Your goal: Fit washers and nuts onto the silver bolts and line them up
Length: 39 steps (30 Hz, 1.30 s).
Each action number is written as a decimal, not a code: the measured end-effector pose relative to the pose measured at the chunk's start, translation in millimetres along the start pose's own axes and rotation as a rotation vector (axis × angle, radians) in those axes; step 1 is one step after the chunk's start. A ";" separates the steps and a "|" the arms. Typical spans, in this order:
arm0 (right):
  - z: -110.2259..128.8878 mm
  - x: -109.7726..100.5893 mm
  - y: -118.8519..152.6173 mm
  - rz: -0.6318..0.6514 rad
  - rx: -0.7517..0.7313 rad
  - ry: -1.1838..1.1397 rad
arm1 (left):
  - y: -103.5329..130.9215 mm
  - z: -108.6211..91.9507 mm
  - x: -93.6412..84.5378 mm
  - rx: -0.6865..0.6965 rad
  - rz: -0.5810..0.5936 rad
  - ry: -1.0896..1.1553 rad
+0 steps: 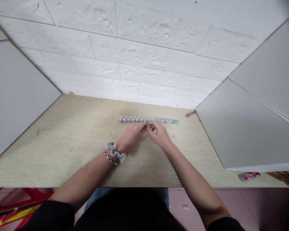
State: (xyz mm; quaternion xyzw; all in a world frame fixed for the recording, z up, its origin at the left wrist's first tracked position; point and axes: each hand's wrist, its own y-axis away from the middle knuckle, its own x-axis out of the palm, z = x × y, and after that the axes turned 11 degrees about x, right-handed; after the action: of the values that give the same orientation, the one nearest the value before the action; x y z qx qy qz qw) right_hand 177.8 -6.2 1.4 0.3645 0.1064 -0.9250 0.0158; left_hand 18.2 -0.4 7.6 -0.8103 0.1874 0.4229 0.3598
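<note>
My left hand [132, 133] and my right hand [160, 134] meet at the middle of the table, fingertips pinched together. Between them is a small silver metal screw [147, 126], mostly covered by the fingers. Just beyond my fingertips runs a straight row of similar small silver screws [135, 119]. Those at the left end stand upright on their broad round heads, while the ones at the right end [170, 121] look slanted. Part of the row's middle sits close behind my fingers.
A wooden table [86, 128] carries the row, with a white brick-pattern wall [132, 70] behind it. Grey panels stand left [19, 96] and right [260, 128]. One red battery [190, 113] lies by the right panel, another [249, 176] near the front edge.
</note>
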 end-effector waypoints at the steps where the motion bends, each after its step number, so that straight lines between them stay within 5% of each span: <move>1: -0.1 0.6 -0.1 -0.006 -0.004 -0.009 | 0.2 -0.4 0.1 0.003 0.005 -0.001; 39: -0.7 2.6 0.2 -0.029 0.078 -0.044 | -0.3 -2.6 1.5 0.004 -0.012 0.038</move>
State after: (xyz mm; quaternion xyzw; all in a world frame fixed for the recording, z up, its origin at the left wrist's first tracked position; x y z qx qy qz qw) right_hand 176.4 -6.1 -0.9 0.3427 0.0753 -0.9364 -0.0092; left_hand 20.6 -2.0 7.6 -0.8186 0.1902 0.4051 0.3601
